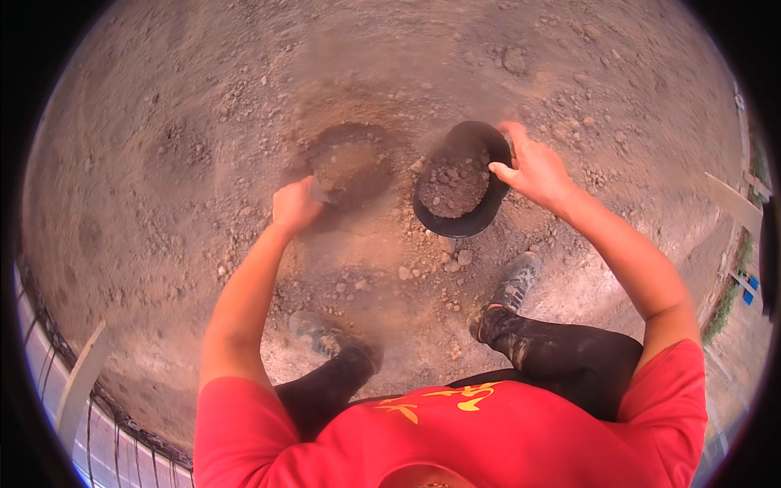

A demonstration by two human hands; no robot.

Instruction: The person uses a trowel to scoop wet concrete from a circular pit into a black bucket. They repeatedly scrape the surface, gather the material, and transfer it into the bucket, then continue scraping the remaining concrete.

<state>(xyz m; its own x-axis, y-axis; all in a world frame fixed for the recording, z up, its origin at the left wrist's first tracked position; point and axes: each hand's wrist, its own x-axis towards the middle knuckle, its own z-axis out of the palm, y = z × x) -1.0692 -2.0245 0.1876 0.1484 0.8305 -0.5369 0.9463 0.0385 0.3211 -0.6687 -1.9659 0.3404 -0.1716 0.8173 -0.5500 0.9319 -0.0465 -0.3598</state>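
My right hand (531,165) holds the right rim of a black bucket (462,226), its thumb over the inside and its fingers outside. Brown soil and small clods (454,186) lie in the bucket, which rests on loose dirt. My left hand (297,204) is closed around a greyish tool (320,191) that is blurred; its exact kind cannot be told. The tool is at the lower left edge of a shallow hole (354,161) in the ground, to the left of the bucket. Dust blurs the soil around the hole.
Loose soil with stones (454,259) lies between the bucket and my shoes (515,280). A smaller pile of clods (183,143) is at the left. Thin rods (116,448) stand along the dirt's edge at lower left. Green plants (723,314) and a blue object (750,290) are at far right.
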